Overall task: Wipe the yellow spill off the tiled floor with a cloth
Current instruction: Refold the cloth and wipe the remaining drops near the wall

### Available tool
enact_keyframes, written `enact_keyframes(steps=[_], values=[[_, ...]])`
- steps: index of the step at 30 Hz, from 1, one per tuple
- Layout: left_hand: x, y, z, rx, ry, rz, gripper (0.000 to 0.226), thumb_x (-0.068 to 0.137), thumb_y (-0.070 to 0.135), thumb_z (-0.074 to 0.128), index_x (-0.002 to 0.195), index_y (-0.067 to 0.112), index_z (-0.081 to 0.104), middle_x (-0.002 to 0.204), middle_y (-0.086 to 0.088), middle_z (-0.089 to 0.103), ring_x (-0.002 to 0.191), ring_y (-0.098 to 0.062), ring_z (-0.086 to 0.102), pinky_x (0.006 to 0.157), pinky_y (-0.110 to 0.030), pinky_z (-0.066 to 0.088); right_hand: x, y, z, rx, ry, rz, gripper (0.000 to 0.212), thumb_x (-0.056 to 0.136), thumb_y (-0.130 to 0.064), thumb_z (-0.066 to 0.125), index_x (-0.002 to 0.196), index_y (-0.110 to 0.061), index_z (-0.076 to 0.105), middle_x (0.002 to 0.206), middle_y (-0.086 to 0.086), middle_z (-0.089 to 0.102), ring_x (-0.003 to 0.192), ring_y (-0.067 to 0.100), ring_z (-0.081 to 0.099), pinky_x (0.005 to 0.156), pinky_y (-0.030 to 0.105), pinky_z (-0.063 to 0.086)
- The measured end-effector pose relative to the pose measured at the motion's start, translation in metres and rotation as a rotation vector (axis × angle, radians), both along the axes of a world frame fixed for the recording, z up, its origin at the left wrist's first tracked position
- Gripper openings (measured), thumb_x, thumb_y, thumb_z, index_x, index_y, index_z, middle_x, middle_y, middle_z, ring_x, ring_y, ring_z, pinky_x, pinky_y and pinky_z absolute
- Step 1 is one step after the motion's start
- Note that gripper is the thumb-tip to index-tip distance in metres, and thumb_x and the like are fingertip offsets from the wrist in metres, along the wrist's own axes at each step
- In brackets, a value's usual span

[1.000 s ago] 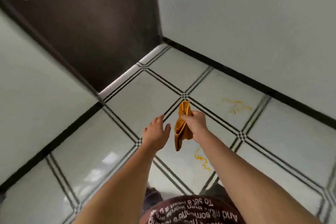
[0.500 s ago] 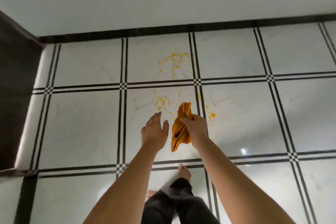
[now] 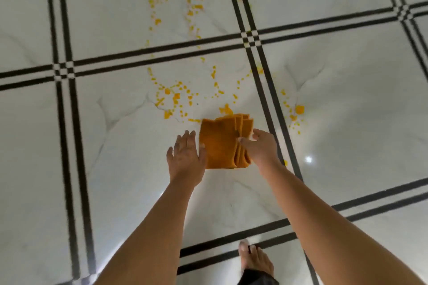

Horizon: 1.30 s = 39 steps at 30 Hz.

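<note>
Cloth (image 3: 220, 143) in rt hand (image 3: 262, 148) overlaps spill (image 3: 176, 96) edge.

We count one cloth (image 3: 222, 143), folded, and place the rest from it. There are two hands: the left hand (image 3: 186, 159) at its left edge and the right hand (image 3: 261, 148) at its right edge. One bare foot (image 3: 253, 259) shows well below it. The yellow spill (image 3: 176, 97), above it and to its right, is scattered into more drops than we can count. Three line crossings (image 3: 249, 37) lie farther above it.
</note>
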<state>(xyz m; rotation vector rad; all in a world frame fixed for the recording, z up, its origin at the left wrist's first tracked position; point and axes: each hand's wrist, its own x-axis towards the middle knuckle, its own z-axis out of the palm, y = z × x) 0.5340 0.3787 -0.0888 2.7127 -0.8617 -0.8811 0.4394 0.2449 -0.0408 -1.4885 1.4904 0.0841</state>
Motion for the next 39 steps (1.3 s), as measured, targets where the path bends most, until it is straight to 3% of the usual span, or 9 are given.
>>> enact_keyframes(steps=[3,4,6,9,15,22,27,33,39], values=[[0.002,0.002,-0.065,-0.003,-0.051,-0.035,0.055,0.098,0.042,0.017,0.148,0.017,0.021,0.156,-0.002,0.017,0.144,-0.019,0.01,0.114,-0.043,0.008,0.0,0.011,-0.065,-0.226,0.068,0.234,0.042,0.09,-0.023,0.057,0.128,-0.008,0.051,0.128,0.011,0.054,0.121,0.028,0.049,0.088,0.023,0.034],[0.005,0.003,-0.081,-0.03,-0.084,-0.023,0.06,0.095,0.043,0.014,0.146,0.015,0.025,0.155,-0.004,0.022,0.144,-0.02,0.014,0.113,-0.045,0.01,0.003,0.015,-0.086,-0.281,0.059,0.303,0.048,0.092,-0.027,0.054,0.135,-0.009,0.044,0.137,0.011,0.048,0.129,0.025,0.042,0.096,0.024,0.032],[0.008,0.009,-0.104,-0.108,-0.17,-0.001,0.062,0.09,0.041,0.019,0.141,0.011,0.038,0.148,-0.007,0.036,0.139,-0.024,0.028,0.11,-0.05,0.02,0.012,0.027,-0.119,-0.333,0.072,0.445,0.058,0.095,-0.038,0.045,0.146,-0.016,0.028,0.153,0.007,0.026,0.142,0.02,0.018,0.113,0.031,0.015],[0.01,0.021,-0.125,-0.178,-0.326,-0.089,0.053,0.091,0.033,0.031,0.138,0.011,0.042,0.144,-0.008,0.043,0.134,-0.025,0.037,0.108,-0.049,0.021,0.016,0.048,-0.154,-0.524,0.19,0.604,0.068,0.09,-0.062,0.028,0.148,-0.033,0.008,0.158,-0.001,0.0,0.143,0.017,-0.01,0.113,0.045,-0.007],[0.011,0.022,-0.135,-0.172,-0.42,-0.084,0.058,0.091,0.035,0.031,0.143,0.008,0.034,0.148,-0.011,0.036,0.137,-0.027,0.031,0.11,-0.046,0.013,0.05,0.0,-0.181,-0.717,0.241,0.669,0.061,0.085,-0.07,0.019,0.138,-0.055,-0.009,0.158,0.001,-0.007,0.143,0.031,-0.012,0.108,0.062,-0.004],[0.022,0.026,-0.138,-0.128,-0.398,-0.1,0.059,0.091,0.035,0.03,0.145,0.011,0.032,0.151,-0.007,0.032,0.139,-0.024,0.029,0.11,-0.049,0.013,-0.033,0.034,-0.176,-0.808,0.214,0.905,0.058,0.087,-0.068,0.021,0.142,-0.051,0.017,0.156,-0.01,0.014,0.144,0.033,0.004,0.105,0.068,0.012],[0.019,0.027,-0.141,-0.148,-0.438,-0.097,0.058,0.093,0.035,0.028,0.146,0.01,0.03,0.151,-0.008,0.03,0.14,-0.024,0.025,0.111,-0.047,0.012,0.04,-0.009,-0.179,-0.717,0.3,0.679,0.06,0.085,-0.07,0.015,0.14,-0.055,-0.001,0.157,-0.014,-0.001,0.143,0.029,-0.013,0.108,0.063,-0.006],[0.016,0.023,-0.138,-0.169,-0.456,-0.093,0.059,0.091,0.035,0.031,0.145,0.01,0.031,0.151,-0.009,0.03,0.14,-0.026,0.026,0.11,-0.048,0.013,-0.051,0.039,-0.176,-0.802,0.256,0.856,0.061,0.087,-0.069,0.017,0.145,-0.048,0.014,0.157,-0.01,0.008,0.144,0.03,-0.004,0.109,0.062,0.003],[-0.006,0.005,-0.135,-0.201,-0.434,-0.233,0.058,0.091,0.036,0.032,0.144,0.011,0.034,0.15,-0.009,0.032,0.139,-0.026,0.03,0.11,-0.048,0.017,-0.007,-0.002,-0.181,-0.75,0.297,0.624,0.061,0.086,-0.068,0.016,0.142,-0.051,0.0,0.156,-0.014,0.0,0.144,0.027,-0.008,0.109,0.063,-0.002]])
